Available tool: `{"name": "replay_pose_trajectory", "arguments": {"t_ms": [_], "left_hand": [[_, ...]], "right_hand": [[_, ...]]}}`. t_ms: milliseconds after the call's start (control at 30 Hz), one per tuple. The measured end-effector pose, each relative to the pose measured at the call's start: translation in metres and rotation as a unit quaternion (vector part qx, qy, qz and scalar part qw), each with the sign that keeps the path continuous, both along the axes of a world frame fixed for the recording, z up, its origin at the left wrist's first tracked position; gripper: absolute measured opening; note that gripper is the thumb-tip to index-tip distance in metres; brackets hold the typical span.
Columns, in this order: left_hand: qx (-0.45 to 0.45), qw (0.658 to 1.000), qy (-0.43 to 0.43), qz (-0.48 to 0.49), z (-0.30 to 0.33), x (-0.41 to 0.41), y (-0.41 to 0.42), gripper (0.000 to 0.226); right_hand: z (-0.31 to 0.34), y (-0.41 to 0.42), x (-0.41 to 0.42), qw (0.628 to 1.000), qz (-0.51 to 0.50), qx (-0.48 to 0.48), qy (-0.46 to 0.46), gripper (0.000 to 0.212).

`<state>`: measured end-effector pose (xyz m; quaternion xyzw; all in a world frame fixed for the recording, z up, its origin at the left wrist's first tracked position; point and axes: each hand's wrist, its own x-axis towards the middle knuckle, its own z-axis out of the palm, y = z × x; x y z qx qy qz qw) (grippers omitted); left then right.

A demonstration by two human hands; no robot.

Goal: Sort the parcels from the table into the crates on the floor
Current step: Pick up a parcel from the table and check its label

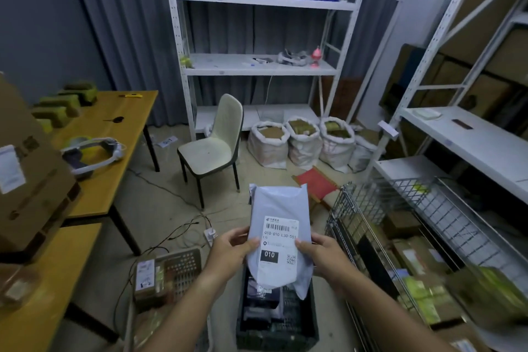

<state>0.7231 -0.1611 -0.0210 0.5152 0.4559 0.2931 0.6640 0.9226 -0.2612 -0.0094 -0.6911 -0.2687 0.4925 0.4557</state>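
I hold a grey plastic mailer parcel [278,226] upright in front of me, its white label marked 010 facing me. My left hand [233,251] grips its left edge, thumb on the front. My right hand [320,254] grips its right edge the same way. Directly below the parcel stands a dark crate [314,328] on the floor with several dark parcels inside. A brown crate [183,268] to its left holds a cardboard box with a white label. A large cardboard box [31,194] sits on the wooden table [94,180] at left.
A wire cage trolley [368,237] with boxes stands at right, beside white shelving [463,140]. A cream chair [214,148], white sacks [303,143] and a red folding stool [317,183] are ahead. Cables and a plug strip [210,234] lie on the floor.
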Motion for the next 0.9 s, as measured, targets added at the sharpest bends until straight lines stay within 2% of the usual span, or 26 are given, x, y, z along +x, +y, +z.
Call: {"name": "replay_pose_trajectory", "arguments": {"t_ms": [133, 300, 533, 700, 900], "left_hand": [[-0.058, 0.998, 0.002, -0.009, -0.044, 0.011, 0.039, 0.048], [-0.118, 0.993, 0.016, -0.012, -0.084, 0.022, 0.088, 0.031], [-0.171, 0.984, 0.045, -0.005, -0.152, 0.046, 0.140, 0.021], [-0.212, 0.975, 0.064, 0.022, -0.223, 0.067, 0.144, 0.017], [-0.303, 0.946, 0.064, 0.095, -0.344, 0.091, 0.122, 0.021]], "right_hand": [[-0.031, 0.042, 0.015, 0.999, 0.017, -0.046, -0.009, 0.020], [-0.065, 0.098, 0.031, 0.994, 0.049, -0.090, -0.028, 0.015], [-0.129, 0.149, 0.056, 0.988, 0.082, -0.123, -0.035, 0.017], [-0.200, 0.171, 0.083, 0.980, 0.126, -0.153, -0.039, 0.015], [-0.328, 0.186, 0.114, 0.964, 0.185, -0.189, -0.030, 0.022]]}}
